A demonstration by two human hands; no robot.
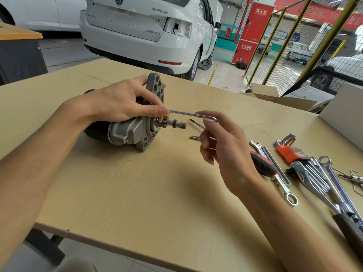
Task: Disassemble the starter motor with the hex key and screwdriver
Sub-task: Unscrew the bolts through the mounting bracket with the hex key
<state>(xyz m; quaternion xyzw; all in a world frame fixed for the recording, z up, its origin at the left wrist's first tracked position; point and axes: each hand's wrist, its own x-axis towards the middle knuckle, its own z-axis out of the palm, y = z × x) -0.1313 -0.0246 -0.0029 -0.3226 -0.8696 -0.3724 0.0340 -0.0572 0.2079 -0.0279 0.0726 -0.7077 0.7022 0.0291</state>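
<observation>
Starter motor [135,132] lies on its side on the pale wooden surface [137,193], left of centre; black body toward the left, grey flange and pinion shaft [172,124] pointing right.

Left hand [121,101] rests over the top of the motor housing, fingers draped toward the flange; thumb and forefinger pinch the long end of the hex key [194,115] just above the shaft.

Hex key runs roughly level to the right, its short bend turned down beside the right hand [222,142]; right hand hangs just above the surface, fingers loosely curled and relaxed; whether its fingertips touch the bend, cannot tell.

Two small bolts [196,130] lie on the surface just right of the shaft, partly behind the right hand.

Screwdriver [261,163], red-and-black handle, lies on the surface to the right, mostly behind the right wrist; beside it a combination wrench [275,173]; further right an orange-holdered hex key set [290,152], then a ratchet handle [314,183].

White car [149,30] parked beyond the far edge of the surface.
</observation>
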